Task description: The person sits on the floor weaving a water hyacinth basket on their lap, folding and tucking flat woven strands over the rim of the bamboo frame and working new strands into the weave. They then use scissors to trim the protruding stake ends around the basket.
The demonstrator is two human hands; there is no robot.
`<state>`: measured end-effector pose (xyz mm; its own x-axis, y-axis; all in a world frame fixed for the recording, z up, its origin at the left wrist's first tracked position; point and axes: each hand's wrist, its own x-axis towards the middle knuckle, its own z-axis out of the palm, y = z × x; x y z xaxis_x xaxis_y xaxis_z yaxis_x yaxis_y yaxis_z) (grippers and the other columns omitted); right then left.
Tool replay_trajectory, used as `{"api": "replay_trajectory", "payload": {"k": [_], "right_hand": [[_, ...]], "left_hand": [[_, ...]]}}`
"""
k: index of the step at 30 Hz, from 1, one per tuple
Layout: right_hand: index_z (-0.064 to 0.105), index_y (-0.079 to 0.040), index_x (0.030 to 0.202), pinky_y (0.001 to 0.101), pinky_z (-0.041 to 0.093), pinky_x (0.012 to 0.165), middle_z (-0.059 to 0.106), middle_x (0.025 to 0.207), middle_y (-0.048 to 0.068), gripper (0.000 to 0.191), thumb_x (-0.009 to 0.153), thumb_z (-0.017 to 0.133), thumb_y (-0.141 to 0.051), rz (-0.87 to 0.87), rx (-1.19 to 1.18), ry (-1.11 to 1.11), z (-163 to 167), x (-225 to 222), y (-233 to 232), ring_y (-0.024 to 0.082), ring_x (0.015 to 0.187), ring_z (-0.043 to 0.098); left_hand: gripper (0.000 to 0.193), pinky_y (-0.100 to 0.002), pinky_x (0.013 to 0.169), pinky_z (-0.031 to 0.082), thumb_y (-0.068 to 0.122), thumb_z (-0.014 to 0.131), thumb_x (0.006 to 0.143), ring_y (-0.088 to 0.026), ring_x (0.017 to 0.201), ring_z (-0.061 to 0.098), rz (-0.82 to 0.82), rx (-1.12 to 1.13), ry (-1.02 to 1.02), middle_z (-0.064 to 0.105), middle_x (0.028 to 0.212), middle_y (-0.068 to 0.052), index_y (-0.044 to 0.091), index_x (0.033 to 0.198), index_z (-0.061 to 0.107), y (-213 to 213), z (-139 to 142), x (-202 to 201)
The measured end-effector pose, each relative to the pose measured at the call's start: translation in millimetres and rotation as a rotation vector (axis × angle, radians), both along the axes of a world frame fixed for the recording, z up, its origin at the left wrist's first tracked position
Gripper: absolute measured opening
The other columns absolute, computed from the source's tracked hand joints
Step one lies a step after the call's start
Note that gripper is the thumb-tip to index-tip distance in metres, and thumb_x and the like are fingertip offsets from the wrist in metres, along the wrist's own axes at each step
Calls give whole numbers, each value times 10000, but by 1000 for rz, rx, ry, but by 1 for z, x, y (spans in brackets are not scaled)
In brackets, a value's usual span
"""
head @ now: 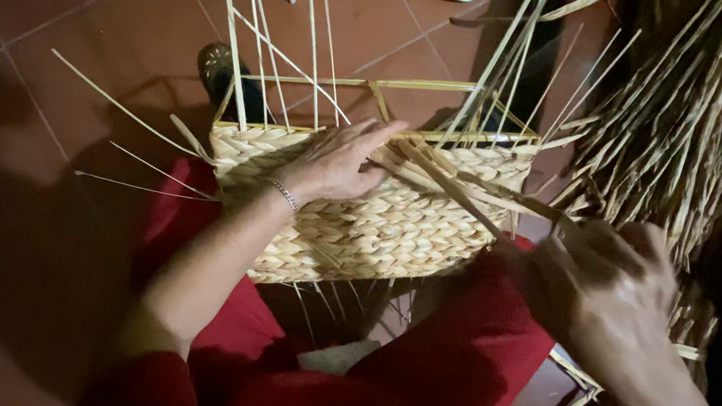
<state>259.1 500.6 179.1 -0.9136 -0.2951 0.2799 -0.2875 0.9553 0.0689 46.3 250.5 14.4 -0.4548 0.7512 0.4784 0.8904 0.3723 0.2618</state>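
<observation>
From where I watch, the half-woven straw basket point(377, 225) rests on the lap, its lower wall plaited, while bare upright stakes point(309, 40) above the rim remain unwoven. My left hand point(333, 165) lies flat on the rim, fingers loose, holding nothing. Right of it, my right hand point(604, 285) pinches the working strand point(470, 186).
</observation>
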Motion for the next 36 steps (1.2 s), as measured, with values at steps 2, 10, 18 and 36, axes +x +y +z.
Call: {"api": "replay_trajectory", "payload": {"k": [2, 10, 18, 36], "right_hand": [[721, -144, 768, 392, 395, 526, 656, 606, 41, 204, 898, 757, -297, 75, -102, 19, 15, 22, -7, 160, 539, 551], [817, -264, 1034, 352, 467, 599, 647, 694, 0, 223, 815, 773, -262, -288, 90, -220, 25, 72, 28, 169, 630, 605], [751, -156, 1015, 408, 508, 841, 740, 1028, 124, 332, 685, 759, -118, -243, 135, 327, -40, 6, 53, 301, 921, 685], [673, -32, 1174, 437, 521, 487, 649, 911, 169, 269, 927, 729, -122, -13, -413, -98, -160, -55, -45, 306, 643, 656]], "left_hand": [[600, -491, 875, 566, 268, 751, 830, -321, 1080, 671, 28, -117, -449, 622, 1288, -130, 187, 1395, 568, 0, -3, 3], [585, -496, 922, 565, 152, 722, 887, -338, 1132, 638, 114, -191, -725, 533, 1398, -173, 243, 1436, 543, 7, -14, 7], [445, -531, 781, 556, -8, 591, 901, -321, 848, 683, 245, -447, -523, 566, 1294, -185, 39, 1342, 618, 14, -4, 15], [245, -484, 648, 513, 285, 761, 851, -292, 693, 670, 234, -96, -410, 683, 783, -129, 53, 806, 697, 67, 5, 4]]}}
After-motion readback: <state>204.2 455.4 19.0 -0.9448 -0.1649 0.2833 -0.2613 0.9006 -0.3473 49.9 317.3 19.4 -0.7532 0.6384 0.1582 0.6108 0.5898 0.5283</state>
